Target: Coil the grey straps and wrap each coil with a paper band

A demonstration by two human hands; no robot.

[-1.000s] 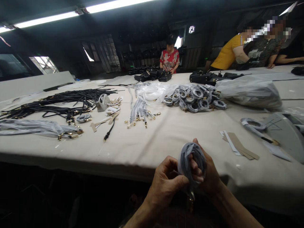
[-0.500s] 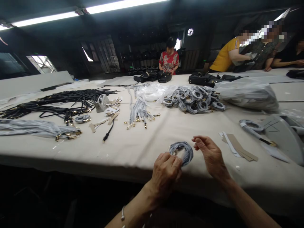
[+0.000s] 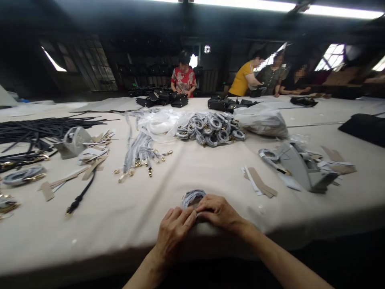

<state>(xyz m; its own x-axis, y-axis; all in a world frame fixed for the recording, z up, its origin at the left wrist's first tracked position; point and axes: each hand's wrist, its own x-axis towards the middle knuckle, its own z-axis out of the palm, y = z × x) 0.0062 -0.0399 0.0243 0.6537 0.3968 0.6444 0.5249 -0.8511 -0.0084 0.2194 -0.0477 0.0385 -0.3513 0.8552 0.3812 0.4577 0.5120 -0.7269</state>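
A coiled strap (image 3: 191, 196) in cloudy grey-white wrapping is near the front edge of the table, directly before me. My left hand (image 3: 175, 229) is closed on the near left side of the coil. From the right, my right hand (image 3: 221, 212) pinches the coil's near side, its fingertips meeting those of my left hand. Both hands cover the lower part of the ring, and what lies right between the fingertips is mostly hidden. Beyond it a heap of similar wrapped coils (image 3: 212, 127) sits beside several loose wrapped straps (image 3: 141, 150) with gold-coloured clasps.
On the right stand a grey tape dispenser (image 3: 300, 166), another wrapped coil (image 3: 268, 155) and paper strips (image 3: 259, 182). Leftward are a second dispenser (image 3: 72, 142), scraps and black straps (image 3: 45, 127). Black bags (image 3: 218, 103) and several people are across the table (image 3: 144, 224).
My right hand, apart from the coil before, has come in from the right and now grips it alongside my left hand. The view has turned to the right.
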